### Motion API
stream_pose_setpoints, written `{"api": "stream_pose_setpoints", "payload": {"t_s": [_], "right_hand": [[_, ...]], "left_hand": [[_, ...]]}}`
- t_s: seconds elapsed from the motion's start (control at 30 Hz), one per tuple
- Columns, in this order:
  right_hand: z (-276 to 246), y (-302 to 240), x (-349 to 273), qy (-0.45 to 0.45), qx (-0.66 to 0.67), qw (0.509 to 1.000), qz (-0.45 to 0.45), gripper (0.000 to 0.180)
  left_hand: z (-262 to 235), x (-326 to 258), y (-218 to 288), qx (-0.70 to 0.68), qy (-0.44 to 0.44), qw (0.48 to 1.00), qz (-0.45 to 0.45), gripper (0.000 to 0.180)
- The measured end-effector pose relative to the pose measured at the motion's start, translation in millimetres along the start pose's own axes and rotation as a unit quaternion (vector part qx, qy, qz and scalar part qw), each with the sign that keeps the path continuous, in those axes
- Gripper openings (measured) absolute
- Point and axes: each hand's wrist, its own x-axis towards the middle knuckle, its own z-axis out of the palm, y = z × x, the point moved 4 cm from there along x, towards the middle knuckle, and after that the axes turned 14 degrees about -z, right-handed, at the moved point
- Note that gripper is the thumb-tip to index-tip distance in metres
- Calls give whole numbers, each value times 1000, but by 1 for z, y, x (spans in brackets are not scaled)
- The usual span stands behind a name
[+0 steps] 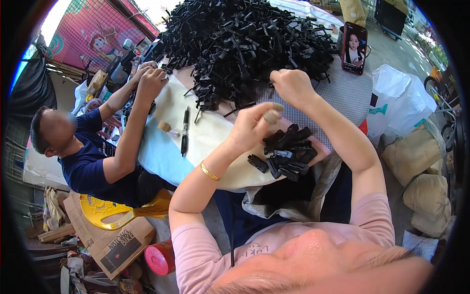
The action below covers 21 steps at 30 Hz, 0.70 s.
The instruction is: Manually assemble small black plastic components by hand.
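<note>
While a big heap of slender black plastic parts (245,49) spreads over the far edge of the worktop (205,147), only a small cluster of black clip-like pieces (289,154) lies at the near edge, in front of the person. If the cluster is the finished share and the heap the stock, which I judge likely but cannot confirm, the work is at an early stage and nearly everything is left. Just below the near edge, a pale woven sack (253,207) gapes open; its inside is too dark to show whether anything has gone in.

The right hand (295,89) is at the heap's near side, fingers bent and drawn together; whether a part is pinched there, I cannot tell. The left hand (248,126), with tan covers on two fingertips, is curled above the cluster, apart from it, and its grip, too, cannot be made out. At the worktop's left edge, a co-worker's hands (152,81) are raised close together beside the heap, so the remaining parts may be shared between two people. Between them, a black pen (185,131) lies on the pale cloth.
</note>
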Motion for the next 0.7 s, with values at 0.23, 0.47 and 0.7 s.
{"api": "stream_pose_setpoints", "payload": {"t_s": [0.23,0.47,0.7], "right_hand": [[-27,-5,-5,145,157,976,-48,8],[-52,-34,-9,198,376,893,-148,12],[-55,-38,-12,175,287,917,-213,15]], "left_hand": [[-30,8,-12,-250,144,955,-74,22],[-25,6,-1,-398,-150,903,-61,55],[-32,7,0,-407,-147,901,-21,41]]}}
